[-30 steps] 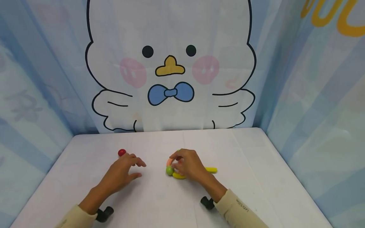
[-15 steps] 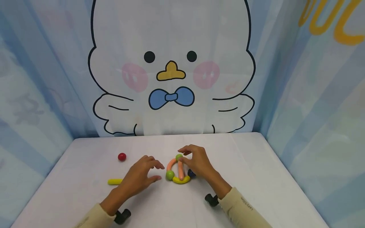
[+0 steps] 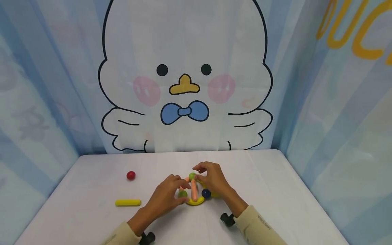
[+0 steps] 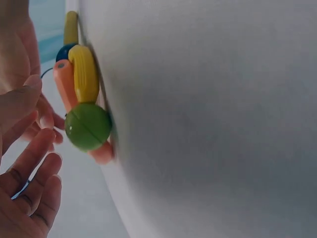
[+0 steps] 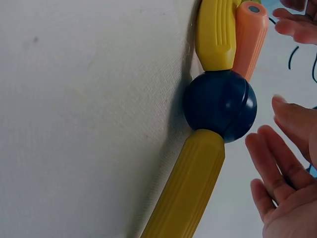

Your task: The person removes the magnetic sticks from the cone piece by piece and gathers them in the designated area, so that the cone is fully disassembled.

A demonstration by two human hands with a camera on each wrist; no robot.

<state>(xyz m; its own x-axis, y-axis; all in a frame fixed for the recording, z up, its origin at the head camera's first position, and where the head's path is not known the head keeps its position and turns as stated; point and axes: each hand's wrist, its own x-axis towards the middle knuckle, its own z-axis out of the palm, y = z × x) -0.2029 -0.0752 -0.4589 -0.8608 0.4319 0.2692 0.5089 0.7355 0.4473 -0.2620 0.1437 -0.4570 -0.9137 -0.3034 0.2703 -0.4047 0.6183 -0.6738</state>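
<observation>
Toy rods and balls form a small ring on the table. It has a green ball (image 4: 88,126) at its left, another green ball (image 3: 192,176) at its far side and a dark blue ball (image 5: 220,105) at its right. A curved yellow rod (image 3: 196,201) makes the near side. One straight orange rod (image 3: 194,190) lies across the inside. My left hand (image 3: 167,192) is over the left green ball, thumb and fingers spread to either side. My right hand (image 3: 214,178) hovers by the far green ball, fingers loosely bent and apart.
A red ball (image 3: 131,175) and a straight yellow rod (image 3: 128,202) lie loose on the left of the white table (image 3: 92,190). Another yellow rod (image 5: 185,191) runs outward from the blue ball. A printed curtain (image 3: 183,132) stands behind the table.
My left hand has moved right from beside the red ball to the ring, uncovering the loose yellow rod. My right hand has shifted slightly right, baring the orange rod and blue ball.
</observation>
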